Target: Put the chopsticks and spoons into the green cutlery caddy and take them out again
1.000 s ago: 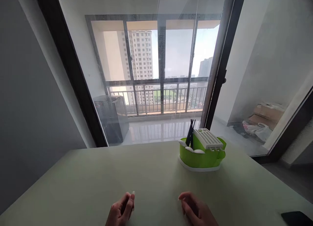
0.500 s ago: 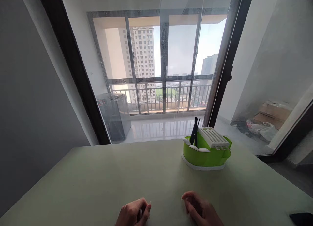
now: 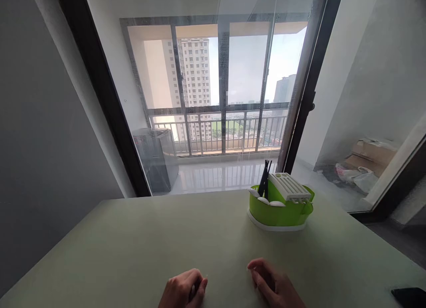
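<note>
My left hand [image 3: 184, 291] rests on the pale table [image 3: 133, 250] at the near edge, its fingers curled into a loose fist; anything inside it is hidden. My right hand [image 3: 273, 285] lies a short way to the right, palm down, with the fingers bent together and the tips on the tabletop; nothing shows in it. Beyond the right hand stands a green cutlery holder [image 3: 280, 214] with a white slotted lid, black chopsticks [image 3: 265, 180] upright in it and white spoon ends along its rim. Neither hand touches it.
A dark phone [image 3: 410, 295] lies at the table's near right corner. Behind the table is a large glass door with a black frame [image 3: 301, 108]. On the balcony stand a grey appliance [image 3: 158, 159], cardboard boxes and bags [image 3: 361, 163].
My left hand has slid right, toward the right hand, and curled tighter; a small white tip seen at its fingers earlier no longer shows. The view has shifted slightly left.
</note>
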`<state>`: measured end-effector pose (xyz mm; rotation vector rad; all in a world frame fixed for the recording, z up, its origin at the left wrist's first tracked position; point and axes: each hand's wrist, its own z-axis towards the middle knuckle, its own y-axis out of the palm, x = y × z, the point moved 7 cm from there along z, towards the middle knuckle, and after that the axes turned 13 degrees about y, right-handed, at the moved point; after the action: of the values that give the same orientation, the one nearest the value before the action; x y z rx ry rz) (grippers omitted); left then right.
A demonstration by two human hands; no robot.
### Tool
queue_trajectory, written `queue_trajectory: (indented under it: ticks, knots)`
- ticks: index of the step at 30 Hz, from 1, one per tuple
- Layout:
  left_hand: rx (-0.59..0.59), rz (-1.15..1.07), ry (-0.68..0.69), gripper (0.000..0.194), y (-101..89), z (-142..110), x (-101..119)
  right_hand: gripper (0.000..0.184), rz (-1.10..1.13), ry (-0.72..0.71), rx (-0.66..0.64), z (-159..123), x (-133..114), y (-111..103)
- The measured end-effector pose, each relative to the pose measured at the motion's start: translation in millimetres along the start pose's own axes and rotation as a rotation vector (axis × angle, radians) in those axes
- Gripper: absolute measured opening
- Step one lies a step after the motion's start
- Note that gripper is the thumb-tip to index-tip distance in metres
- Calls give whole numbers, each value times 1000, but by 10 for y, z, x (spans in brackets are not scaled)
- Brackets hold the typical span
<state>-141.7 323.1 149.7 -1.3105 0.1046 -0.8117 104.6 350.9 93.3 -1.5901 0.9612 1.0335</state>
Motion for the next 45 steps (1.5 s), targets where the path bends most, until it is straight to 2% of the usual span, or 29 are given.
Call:
queue_trajectory:
  ticks: [3,10,16,20,23,35,45]
  knots:
    - [0,10,-5,40,-7,3,10,53,16,-9,72,-2,16,-11]
    - [5,-28,-15,41,43,-14,-36,56,23,-9,90,-10,6,-11]
    - [62,-45,-1,38,75,-30,-84,51,-1,-4,28,-30,-61,-39]
    - [46,-56,7,38,55,-19,-52,50,11,-2,62,-37,-55,-56]
    - [29,-58,-12,40,41,-9,-32,49,-20,2,28,-33,-43,-27]
    - [43,-50,-41,40,-124,23,153,48,-17,-11,34,-36,-50,-33]
    - [41,-15,-21,39,-61,20,111,51,-19,-23,71,-75,-136,-66]
